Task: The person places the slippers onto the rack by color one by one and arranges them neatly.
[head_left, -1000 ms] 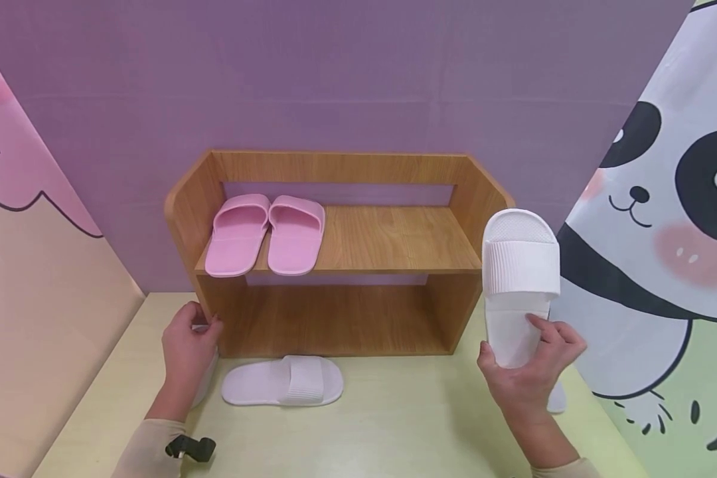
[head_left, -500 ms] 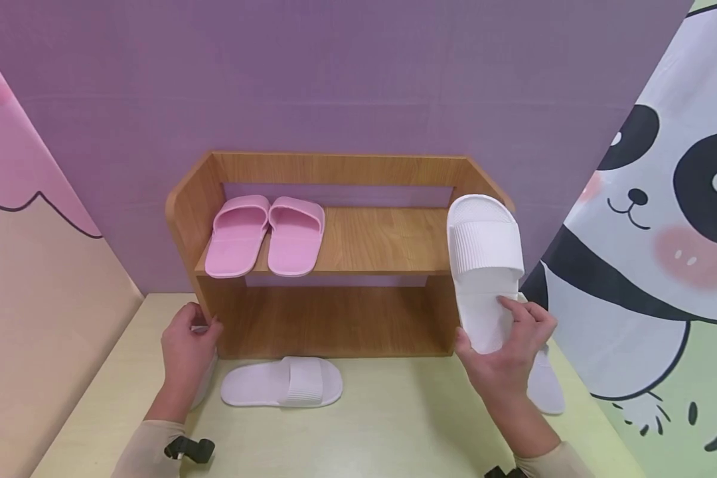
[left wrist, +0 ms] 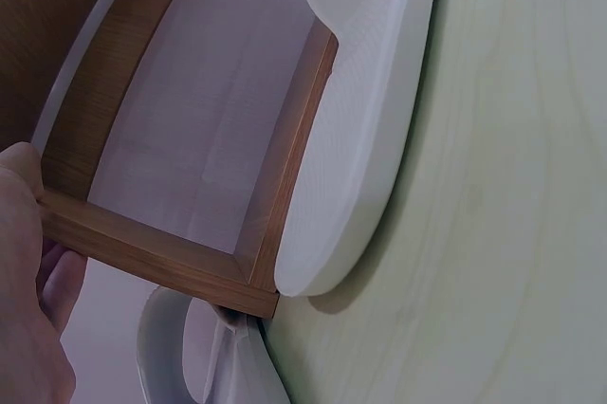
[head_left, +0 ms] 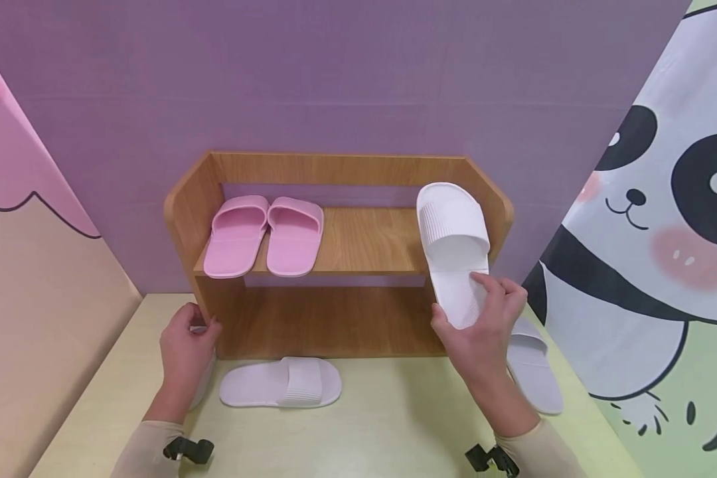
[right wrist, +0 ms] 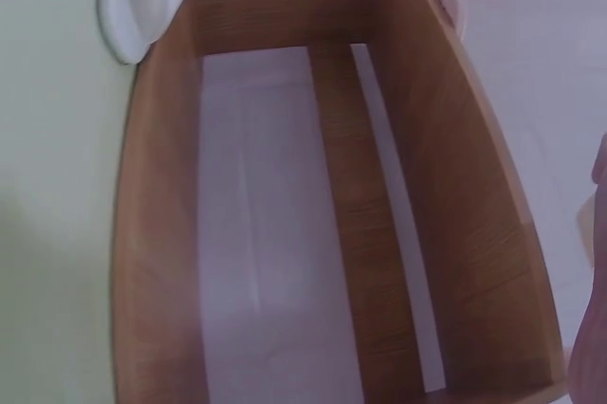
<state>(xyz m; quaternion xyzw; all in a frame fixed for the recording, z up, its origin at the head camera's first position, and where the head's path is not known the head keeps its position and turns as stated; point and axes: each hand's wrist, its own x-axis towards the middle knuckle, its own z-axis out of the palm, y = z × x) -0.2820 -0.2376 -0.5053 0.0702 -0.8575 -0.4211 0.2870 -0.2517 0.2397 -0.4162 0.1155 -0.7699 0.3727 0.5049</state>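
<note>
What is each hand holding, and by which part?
Right hand: a white slipper, by its heel end. Left hand: the rack, by the front edge of its left side.

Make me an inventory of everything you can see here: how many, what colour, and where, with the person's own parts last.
Wooden rack: one, brown, standing on the table
Pink slippers: two, pink, upper shelf, left end
Held white slipper: one, white, before the rack's right end
Front white slipper: one, white, on the table before the rack
Right white slipper: one, white, on the table, right of the rack
Left white slipper: one, white, left of the rack, mostly hidden
Table: one, pale yellow, underneath
Backdrop: one, purple, behind
Panda picture: one, black and white, far right
Cartoon picture: one, pink, far left
Black devices: two, black, at the wrists
Sleeves: two, beige, on the forearms
Left hand: one, bare, gripping the rack's left side
Right hand: one, bare, holding a white slipper
</note>
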